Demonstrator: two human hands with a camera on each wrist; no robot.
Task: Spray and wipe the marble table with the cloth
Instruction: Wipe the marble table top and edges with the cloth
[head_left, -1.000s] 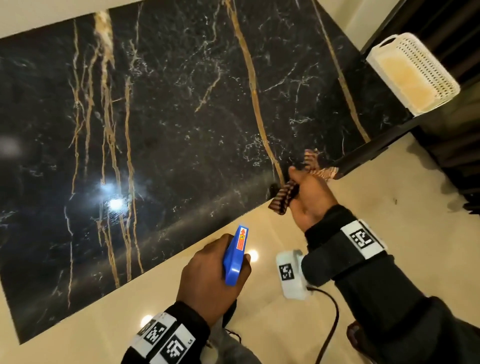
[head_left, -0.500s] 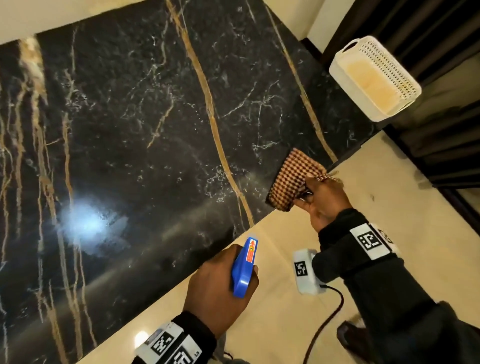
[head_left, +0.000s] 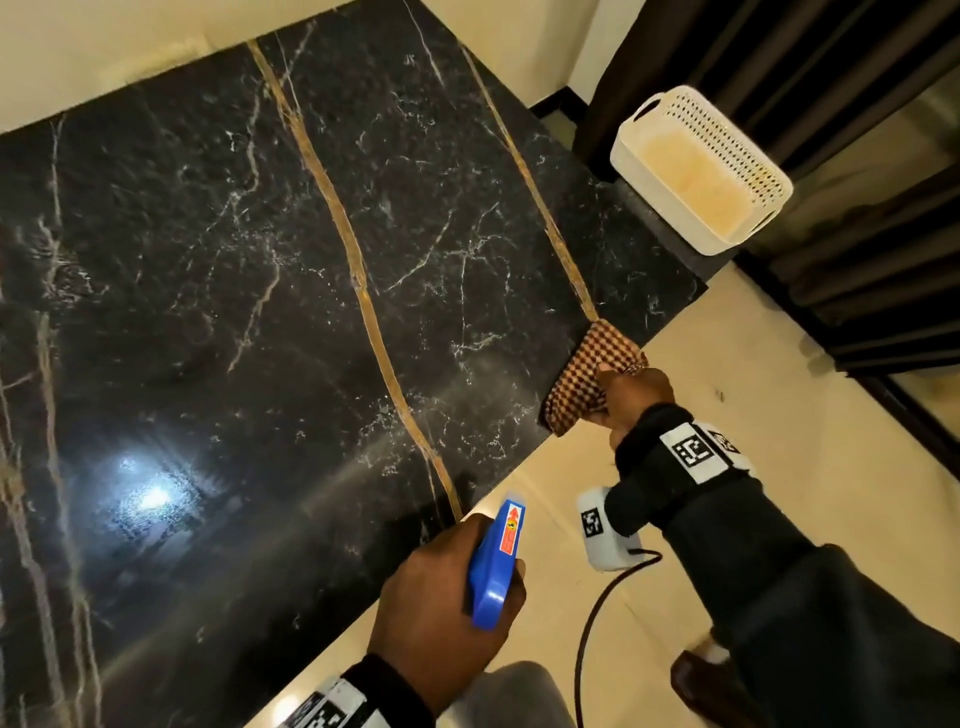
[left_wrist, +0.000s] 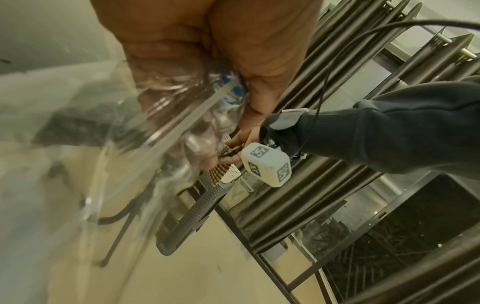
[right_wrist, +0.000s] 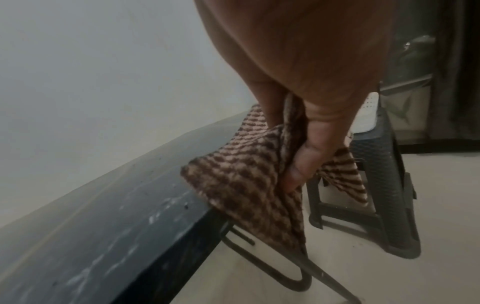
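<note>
A black marble table (head_left: 218, 291) with gold veins fills the head view. My right hand (head_left: 631, 397) pinches a brown checked cloth (head_left: 584, 382) at the table's near right edge; in the right wrist view the cloth (right_wrist: 249, 181) drapes over that edge (right_wrist: 166, 207), held between thumb and fingers. My left hand (head_left: 441, 597) grips a spray bottle with a blue trigger head (head_left: 496, 564) just off the table's near edge. Seen from the left wrist, the clear bottle body (left_wrist: 168, 127) is blurred under the palm.
A white perforated basket (head_left: 701, 166) sits on a dark woven stool (right_wrist: 384, 185) past the table's right end. Dark curtains (head_left: 831, 62) hang behind it. The floor (head_left: 753, 415) is beige tile. Black metal table legs (right_wrist: 285, 273) show under the edge.
The view has swung left to right along the table. My right hand has spread the bunched cloth out and brought it to the table's right edge. The left hand keeps hold of the sprayer.
</note>
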